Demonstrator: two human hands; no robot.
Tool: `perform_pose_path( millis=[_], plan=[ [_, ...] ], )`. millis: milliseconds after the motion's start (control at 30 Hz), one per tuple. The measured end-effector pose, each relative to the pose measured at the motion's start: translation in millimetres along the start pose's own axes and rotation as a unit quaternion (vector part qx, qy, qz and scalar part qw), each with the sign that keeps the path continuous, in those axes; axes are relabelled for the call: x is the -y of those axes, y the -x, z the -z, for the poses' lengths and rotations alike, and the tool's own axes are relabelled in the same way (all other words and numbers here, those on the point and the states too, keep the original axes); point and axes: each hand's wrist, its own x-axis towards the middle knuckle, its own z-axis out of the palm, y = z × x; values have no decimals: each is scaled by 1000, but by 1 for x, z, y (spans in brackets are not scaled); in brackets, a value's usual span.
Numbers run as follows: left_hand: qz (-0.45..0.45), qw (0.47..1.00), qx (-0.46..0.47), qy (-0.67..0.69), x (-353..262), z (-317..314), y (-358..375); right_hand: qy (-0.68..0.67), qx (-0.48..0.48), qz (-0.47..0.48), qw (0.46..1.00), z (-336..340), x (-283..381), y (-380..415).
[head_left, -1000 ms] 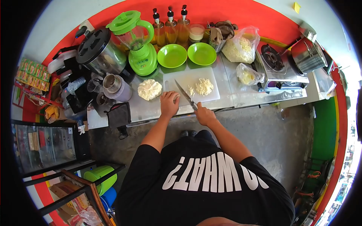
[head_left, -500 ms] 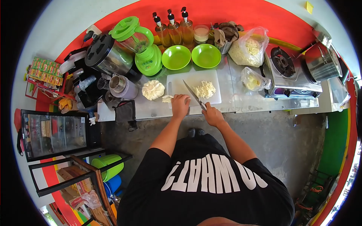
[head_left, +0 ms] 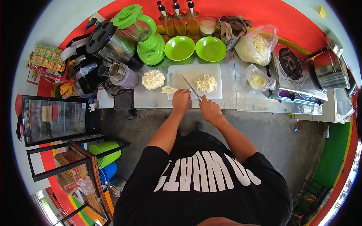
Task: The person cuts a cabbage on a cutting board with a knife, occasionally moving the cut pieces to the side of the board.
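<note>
My right hand (head_left: 210,109) is wrapped round the handle of a knife (head_left: 191,86), whose blade points up and left over the white cutting board (head_left: 215,69). My left hand (head_left: 181,101) is closed at the board's lower left edge, beside pale pieces (head_left: 168,90); what its fingers hold is too hidden to name. A heap of pale shredded food (head_left: 206,83) lies on the board, right of the blade. To the left of the board is a whitish, lumpy cabbage-like piece (head_left: 153,79).
Two green bowls (head_left: 180,48) stand behind the board, with a green blender (head_left: 151,49) to their left and pump bottles (head_left: 179,22) behind. Bags of pale food (head_left: 256,47) and a gas stove (head_left: 292,71) are at the right.
The view has shifted, and a foot shows farther left. The knife remains in my right hand, its blade slightly more upright. My left hand stays near the pale pieces.
</note>
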Motion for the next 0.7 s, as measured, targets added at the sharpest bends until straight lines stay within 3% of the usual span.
perform_pose_path(
  millis=[267, 333, 467, 533, 700],
  plan=[
    [-109, 993, 45, -27, 15, 11, 11, 39, 23, -6, 999, -24, -6, -3],
    [-93, 987, 134, 12, 22, 9, 14, 53, 27, -5, 998, -20, -3, -2],
    [-104, 969, 223, -20, 32, 20, 14, 74, 44, -17, 996, -17, -2, -2],
    [-105, 932, 344, -42, 32, 34, 5, 80, 42, -16, 996, -22, -2, -1],
    [-95, 876, 469, -62, 34, 43, -10, 138, 11, -30, 990, -39, 1, -1]
  ],
)
